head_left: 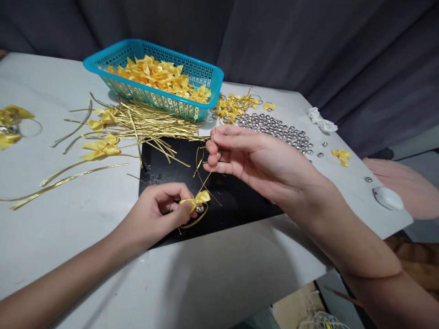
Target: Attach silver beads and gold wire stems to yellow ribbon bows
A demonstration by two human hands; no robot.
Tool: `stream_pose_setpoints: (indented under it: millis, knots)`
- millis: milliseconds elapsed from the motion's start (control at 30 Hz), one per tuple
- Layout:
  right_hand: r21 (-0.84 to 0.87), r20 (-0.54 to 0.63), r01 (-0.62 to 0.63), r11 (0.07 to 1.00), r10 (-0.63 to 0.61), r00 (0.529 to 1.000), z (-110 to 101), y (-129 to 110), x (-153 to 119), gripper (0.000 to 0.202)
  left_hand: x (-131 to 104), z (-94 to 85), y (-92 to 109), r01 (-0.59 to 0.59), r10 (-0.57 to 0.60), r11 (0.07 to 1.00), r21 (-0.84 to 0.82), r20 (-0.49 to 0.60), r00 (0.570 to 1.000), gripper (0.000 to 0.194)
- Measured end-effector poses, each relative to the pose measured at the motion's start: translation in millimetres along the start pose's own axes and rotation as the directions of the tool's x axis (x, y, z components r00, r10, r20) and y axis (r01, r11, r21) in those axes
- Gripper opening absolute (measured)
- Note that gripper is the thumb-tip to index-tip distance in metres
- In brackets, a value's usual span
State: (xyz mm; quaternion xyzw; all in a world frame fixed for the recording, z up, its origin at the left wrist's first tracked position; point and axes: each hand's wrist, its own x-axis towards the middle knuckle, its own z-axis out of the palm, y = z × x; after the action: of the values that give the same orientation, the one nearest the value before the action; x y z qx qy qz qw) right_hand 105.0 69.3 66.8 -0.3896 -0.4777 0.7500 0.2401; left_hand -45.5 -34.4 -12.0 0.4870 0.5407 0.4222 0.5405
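Pinched between the thumb and fingers of my left hand (171,208) is a yellow ribbon bow (200,198). A small silver bell (199,208) sits against the bow, and a loop of gold cord (197,223) curves beneath it. My right hand (243,153) is raised above and to the right, its thumb and fingertips closed on a thin gold cord (207,181) that runs up from the bow. Both hands are over a black mat (240,201). A few loose cord pieces lie on the mat behind the bow.
A blue basket (137,83) of yellow bows stands at the back. Gold cords (154,123) lie before it, with silver bells (284,132) and belled bows (233,107) to the right. Near the right edge are a loose bow (340,156), crumpled white tissue (321,120) and a white object (388,198).
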Motion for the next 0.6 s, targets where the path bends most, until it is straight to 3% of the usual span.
stream_pose_setpoints:
  millis: [367, 600]
  knots:
    - [0.06, -0.004, -0.088, 0.994, 0.088, 0.996, 0.0, -1.3, 2.7, 0.027, 3.3, -0.6, 5.0, 0.024, -0.019, 0.992, -0.122, 0.043, 0.999, 0.024]
    - [0.069, 0.021, -0.012, 0.998, 0.011, 1.0, -6.5, -7.9, -3.2, 0.024, 1.4, -1.1, 1.5, -0.034, 0.034, 0.999, -0.007, 0.023, 0.999, 0.033]
